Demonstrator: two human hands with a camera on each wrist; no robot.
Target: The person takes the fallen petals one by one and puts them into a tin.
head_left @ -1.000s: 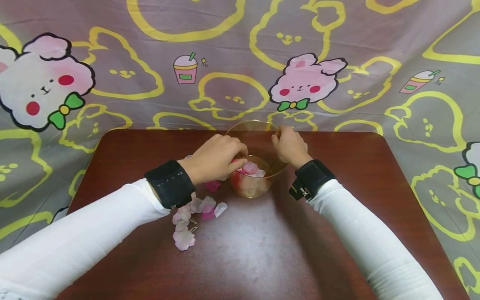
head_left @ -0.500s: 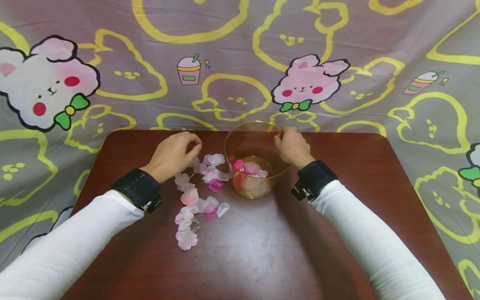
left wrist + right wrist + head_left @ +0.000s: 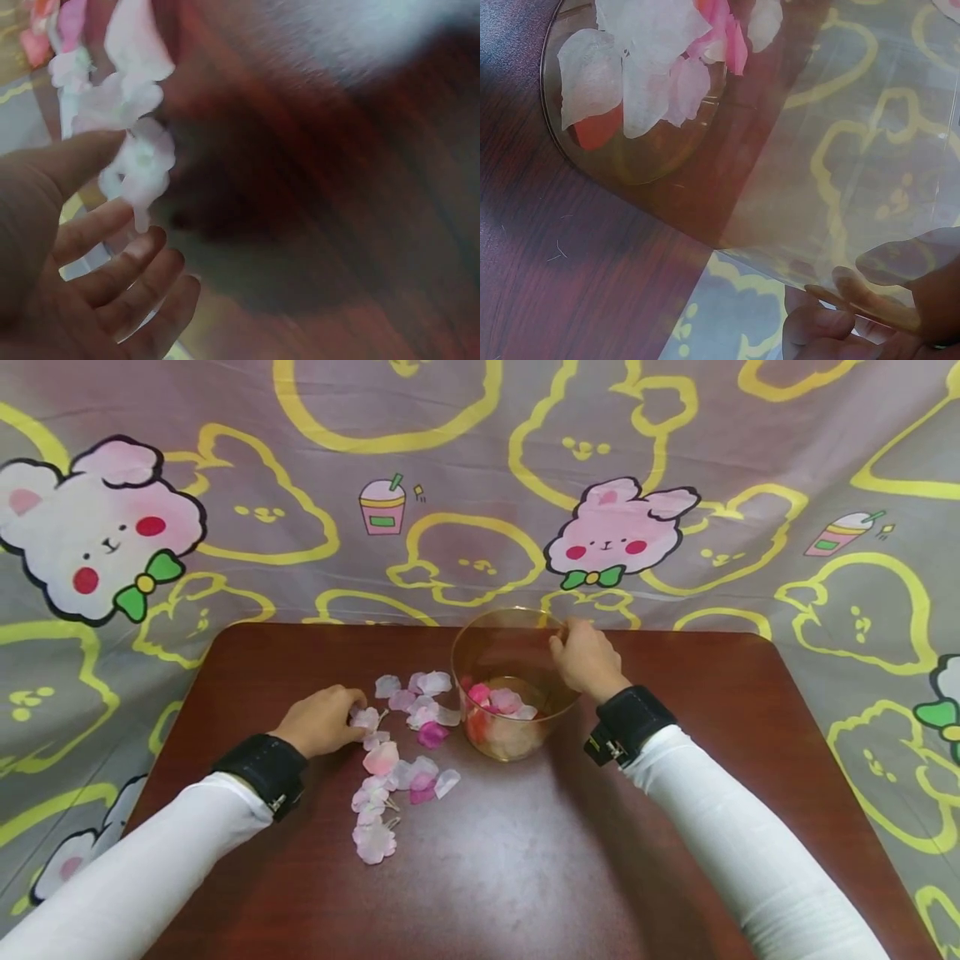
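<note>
My left hand (image 3: 321, 720) is at the left end of the loose petals, its thumb and fingertips spread around a pale pink flower (image 3: 146, 161). In the left wrist view thumb and forefinger stand apart at the flower's edges. My right hand (image 3: 588, 656) grips the rim of a clear amber bowl (image 3: 517, 745), thumb on one side of the wall and fingers on the other. The bowl is tilted slightly toward me. Inside it lie pink, white and red petals (image 3: 656, 67). Pale and magenta petals (image 3: 431, 735) are scattered left of the bowl.
More pale flowers (image 3: 373, 842) with short stems lie nearer to me on the brown table (image 3: 525, 860). A patterned cloth (image 3: 465, 468) hangs right behind the table's back edge.
My left hand has left the bowl, swung left past the scattered petals, then come down and toward me to the pale flower. The right hand keeps its grip on the bowl.
</note>
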